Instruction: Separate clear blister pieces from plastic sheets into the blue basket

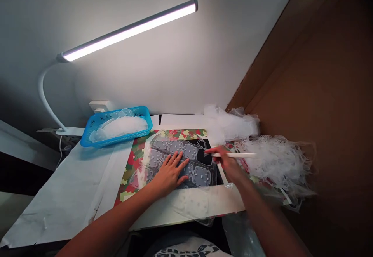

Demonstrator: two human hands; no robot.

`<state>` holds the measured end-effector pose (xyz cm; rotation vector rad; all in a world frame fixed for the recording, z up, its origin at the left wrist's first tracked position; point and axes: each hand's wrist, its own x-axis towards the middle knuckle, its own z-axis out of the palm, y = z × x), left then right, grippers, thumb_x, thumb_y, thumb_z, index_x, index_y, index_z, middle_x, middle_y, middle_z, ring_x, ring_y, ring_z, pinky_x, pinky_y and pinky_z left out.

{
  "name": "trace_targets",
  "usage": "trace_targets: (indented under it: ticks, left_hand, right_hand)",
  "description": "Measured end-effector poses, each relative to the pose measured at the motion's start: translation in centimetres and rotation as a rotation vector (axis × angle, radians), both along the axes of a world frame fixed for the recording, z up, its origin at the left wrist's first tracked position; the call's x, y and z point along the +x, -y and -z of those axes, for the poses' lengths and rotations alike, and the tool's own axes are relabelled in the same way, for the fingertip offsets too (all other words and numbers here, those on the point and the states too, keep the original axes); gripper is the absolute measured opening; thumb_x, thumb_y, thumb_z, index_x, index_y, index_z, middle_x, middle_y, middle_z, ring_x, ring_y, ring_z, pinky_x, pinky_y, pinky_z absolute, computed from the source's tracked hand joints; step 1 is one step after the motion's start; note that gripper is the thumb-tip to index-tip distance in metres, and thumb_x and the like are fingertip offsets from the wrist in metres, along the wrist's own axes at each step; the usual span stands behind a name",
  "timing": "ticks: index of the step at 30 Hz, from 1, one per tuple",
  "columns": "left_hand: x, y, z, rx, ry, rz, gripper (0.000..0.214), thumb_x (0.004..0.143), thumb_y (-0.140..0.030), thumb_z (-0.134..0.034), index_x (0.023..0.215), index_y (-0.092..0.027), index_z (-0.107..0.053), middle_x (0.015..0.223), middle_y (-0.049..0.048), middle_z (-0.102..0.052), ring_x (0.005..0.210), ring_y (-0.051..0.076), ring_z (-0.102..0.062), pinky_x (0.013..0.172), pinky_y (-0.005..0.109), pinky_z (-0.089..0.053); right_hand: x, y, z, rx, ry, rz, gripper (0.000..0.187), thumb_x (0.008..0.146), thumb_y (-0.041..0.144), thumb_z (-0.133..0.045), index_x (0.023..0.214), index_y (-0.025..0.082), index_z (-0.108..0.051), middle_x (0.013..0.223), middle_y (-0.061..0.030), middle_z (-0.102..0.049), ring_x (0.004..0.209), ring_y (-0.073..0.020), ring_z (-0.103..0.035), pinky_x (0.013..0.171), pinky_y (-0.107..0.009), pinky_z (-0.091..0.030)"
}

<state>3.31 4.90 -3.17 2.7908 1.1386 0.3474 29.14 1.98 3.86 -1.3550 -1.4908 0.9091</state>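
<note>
My left hand (171, 170) lies flat with fingers spread on a sheet of clear moulded rubbery pads (177, 160) over a black mat. My right hand (226, 161) is closed on a thin white stick tool (233, 155), held level with its tip pointing left at the sheet's far right part. Under the sheet and mat lies a red, green and cream patterned board (132, 164).
A blue basket (116, 127) with clear pieces stands at the back left. A heap of clear trimmings (276, 160) lies to the right, below a brown cardboard wall (320, 94). A lit bar lamp (128, 30) hangs overhead. White paper (75, 187) covers the table's left.
</note>
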Motion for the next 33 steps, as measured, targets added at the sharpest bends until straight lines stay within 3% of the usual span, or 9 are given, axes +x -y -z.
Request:
trace_targets:
  ticks: [4,9,16,24,27,33]
  left_hand:
    - [-0.1,-0.5,-0.4,0.011,0.047,-0.01,0.055,0.093,-0.056,-0.045,0.14,-0.026,-0.048,0.155,0.0129,-0.034,0.142,0.03,-0.033,0.113,0.052,-0.028]
    - [-0.6,-0.6,-0.3,-0.011,0.067,0.034,0.057,0.093,-0.057,-0.044,0.141,-0.027,-0.046,0.157,0.0123,-0.029,0.145,0.031,-0.023,0.116,0.057,-0.016]
    - [-0.6,-0.5,0.1,-0.041,0.065,0.032,0.06,0.093,-0.057,-0.045,0.145,-0.026,-0.042,0.159,0.0127,-0.022,0.147,0.033,-0.018,0.116,0.056,-0.019]
    - [-0.5,-0.3,-0.3,-0.054,0.039,0.016,0.061,0.093,-0.058,-0.044,0.145,-0.026,-0.041,0.159,0.0143,-0.021,0.146,0.035,-0.019,0.115,0.056,-0.02]
    - [-0.5,-0.2,-0.2,-0.047,0.055,-0.002,0.059,0.092,-0.056,-0.047,0.143,-0.028,-0.044,0.16,0.0136,-0.018,0.146,0.037,-0.016,0.114,0.056,-0.021]
    - [-0.3,-0.1,0.2,-0.036,0.051,-0.017,0.058,0.09,-0.052,-0.053,0.144,-0.031,-0.043,0.162,0.011,-0.011,0.146,0.041,-0.014,0.113,0.058,-0.022]
  right_hand:
    - [-3.6,-2.8,0.7,0.014,0.244,-0.204,0.03,0.091,0.042,-0.05,0.101,0.021,-0.07,0.092,-0.0027,-0.069,0.08,-0.0175,-0.062,0.071,-0.028,-0.048]
    - [-4.1,-3.5,2.6,0.037,0.302,-0.224,0.019,0.087,0.033,-0.057,0.085,0.018,-0.068,0.089,-0.0039,-0.07,0.08,-0.0182,-0.064,0.074,-0.029,-0.049]
    - [-4.5,-3.5,4.2,0.082,0.37,-0.221,0.017,0.088,0.029,-0.055,0.079,0.02,-0.066,0.098,-0.0058,-0.07,0.092,-0.0203,-0.063,0.085,-0.034,-0.047]
    - [-5.4,-4.0,3.5,0.096,0.422,-0.169,0.012,0.083,0.023,-0.055,0.074,0.02,-0.061,0.084,-0.0024,-0.066,0.079,-0.0174,-0.06,0.073,-0.029,-0.045]
    - [-5.5,-3.7,3.5,0.082,0.457,-0.19,0.012,0.085,0.022,-0.052,0.077,0.02,-0.062,0.089,-0.0033,-0.067,0.081,-0.0179,-0.061,0.074,-0.029,-0.046]
    - [-5.3,-3.9,4.8,0.281,0.646,-0.217,0.023,0.092,0.024,-0.043,0.096,0.019,-0.065,0.098,-0.011,-0.071,0.095,-0.0251,-0.062,0.089,-0.039,-0.044]
